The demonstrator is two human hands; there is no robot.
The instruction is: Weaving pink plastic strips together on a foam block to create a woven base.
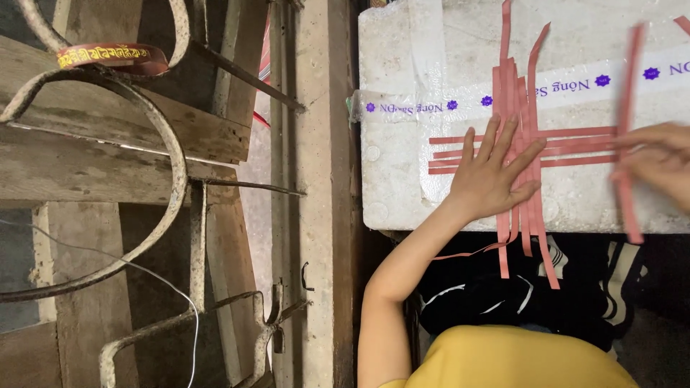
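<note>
the left hand (494, 176) lies flat with fingers spread wide, palm down, its forearm reaching in from the near edge; it presses on the woven red paper strips (519, 144) where the upright and crosswise bands overlap on the white foam box (402, 179). the right hand (658, 162) comes in from the right edge, blurred, its fingers pinched on a single loose red strip (627, 136) that stands nearly upright just right of the weave, crossing the ends of the crosswise bands. several strip ends hang off the near edge of the box. a clear printed tape band (431, 106) runs across the foam beyond the weave.
</note>
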